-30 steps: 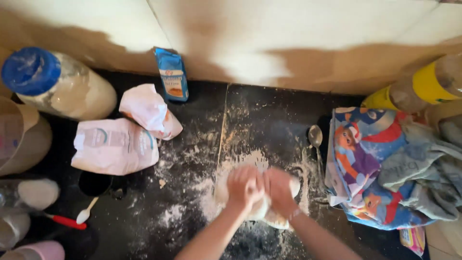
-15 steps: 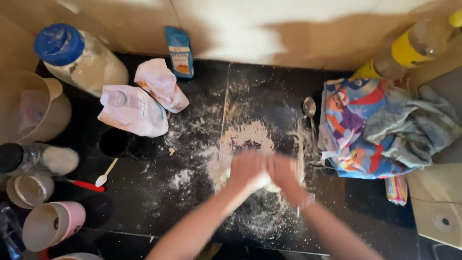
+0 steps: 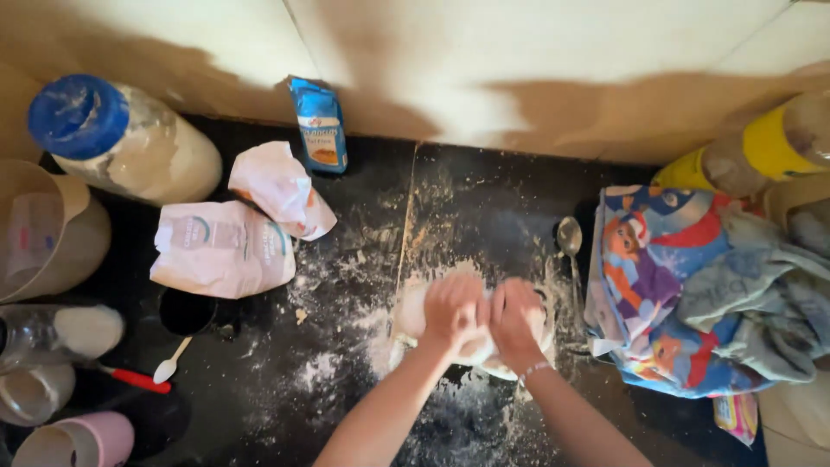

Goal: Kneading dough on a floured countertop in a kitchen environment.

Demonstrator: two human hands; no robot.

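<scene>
A pale lump of dough lies on the floured black countertop, just right of the middle. Both my hands press down on it side by side. My left hand covers its left half with fingers curled over the top. My right hand covers the right half, and a thin bracelet sits on that wrist. Most of the dough is hidden under my hands; only its left edge and a bit below show.
A metal spoon lies right of the dough beside a colourful cloth. Two crumpled white paper bags, a blue packet, a blue-lidded flour jar, a black cup, a pink cup and yellow-capped bottles ring the counter.
My hands stay on the dough, which has shifted little on the counter. The view has tilted and moved, so the jars and cups on the left show differently.
</scene>
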